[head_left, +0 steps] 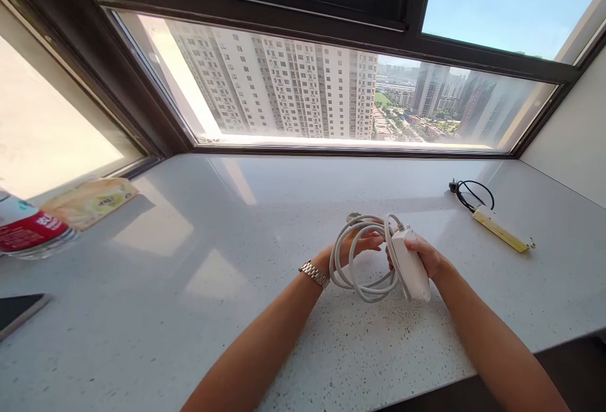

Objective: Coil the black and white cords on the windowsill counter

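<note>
A white power strip (pixel 413 268) is tilted up in my right hand (pixel 426 257), with the thumb lying across its near face and the fingers behind it. Its white cable (pixel 353 279) hangs in several loose loops to the left of the strip. My left hand (pixel 362 243) reaches in among these loops, its fingers curled against the cable near the top of the coil. Loops partly cover that hand. Beside its knuckles shows the grey end of the cable (pixel 353 216), probably the plug. A metal watch (pixel 314 273) is on my left wrist.
On the speckled white counter (pixel 199 336), a yellow-and-white power strip (pixel 500 229) with a black cord lies at right. At left are a red-labelled bottle (pixel 33 229), a tissue pack (pixel 97 200) and a dark flat device (pixel 21 312). A window (pixel 303 93) rises behind.
</note>
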Demonstrator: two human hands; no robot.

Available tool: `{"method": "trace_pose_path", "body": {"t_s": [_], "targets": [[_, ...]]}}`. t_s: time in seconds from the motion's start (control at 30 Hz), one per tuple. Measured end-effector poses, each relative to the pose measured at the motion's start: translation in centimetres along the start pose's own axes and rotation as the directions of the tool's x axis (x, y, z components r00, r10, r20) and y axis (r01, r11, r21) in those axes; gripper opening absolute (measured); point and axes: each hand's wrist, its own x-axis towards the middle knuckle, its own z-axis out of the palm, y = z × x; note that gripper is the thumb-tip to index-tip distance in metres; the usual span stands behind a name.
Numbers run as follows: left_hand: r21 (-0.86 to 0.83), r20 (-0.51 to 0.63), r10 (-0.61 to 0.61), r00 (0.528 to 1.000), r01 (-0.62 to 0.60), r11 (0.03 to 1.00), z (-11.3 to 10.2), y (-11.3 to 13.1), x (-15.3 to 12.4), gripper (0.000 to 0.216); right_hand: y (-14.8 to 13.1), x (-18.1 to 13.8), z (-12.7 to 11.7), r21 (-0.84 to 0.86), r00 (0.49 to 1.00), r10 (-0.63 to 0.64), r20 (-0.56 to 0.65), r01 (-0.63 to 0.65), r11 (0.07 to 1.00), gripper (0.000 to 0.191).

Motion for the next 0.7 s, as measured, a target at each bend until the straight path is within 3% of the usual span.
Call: {"method": "trace_pose_path", "body": {"t_s": [0.1,0.17,0.23,0.3,0.37,0.4,0.47,0.53,0.6,0.7], "targets": [[-0.184,-0.116,-0.197,0.974,0.174,0.968,-2.1,-0.9,-0.1,0.026,-1.2,-0.5,-1.0,-0.125,0.990,0.114,-0.081,-0.123,0.984,0.043],[-0.311,-0.198,-0.336,0.921,0.266,0.912,-2.7,-0.9,-0.1,0.023,-1.9,-0.8,-1.2,-0.206,0.972,0.186,-0.145,-0.213,0.955,0.044],[-0.322,-0.255,-0.409,0.876,0.322,0.890,-2.5,-0.6,0.0,0.029,-2.3,-0.8,-1.2,-0.271,0.950,0.226,-0.216,-0.281,0.921,0.045],[-0.162,-0.375,-0.358,0.855,0.319,0.934,-1.6,-0.1,0.2,0.045,-2.6,-0.8,-1.2,-0.343,0.933,0.224,-0.283,-0.316,0.884,0.046],[0.140,-0.503,-0.167,0.848,0.270,0.953,-0.2,0.4,0.4,0.063,-2.8,-0.8,-1.3,-0.441,0.922,0.180,-0.341,-0.327,0.836,0.048],[0.308,-0.502,-0.058,0.863,0.241,0.920,0.5,0.6,0.4,0.070,-2.9,-0.9,-1.4,-0.493,0.920,0.157,-0.359,-0.330,0.805,0.048],[0.588,-0.347,0.056,0.936,0.170,0.791,1.5,0.8,0.4,0.077,-3.1,-1.1,-1.6,-0.586,0.919,0.115,-0.378,-0.334,0.738,0.051],[0.759,-0.133,0.013,0.991,0.093,0.645,2.0,0.8,0.2,0.077,-3.3,-1.3,-1.7,-0.671,0.910,0.044,-0.412,-0.336,0.660,0.058],[0.854,-0.005,-0.072,0.997,0.042,0.518,2.2,0.6,-0.1,0.080,-3.4,-1.5,-1.8,-0.744,0.883,-0.065,-0.465,-0.351,0.568,0.069],[0.926,0.014,-0.102,0.995,0.025,0.376,2.6,-0.2,-0.6,0.093,-3.5,-1.7,-1.8,-0.803,0.866,-0.142,-0.480,-0.368,0.469,0.073]]}}
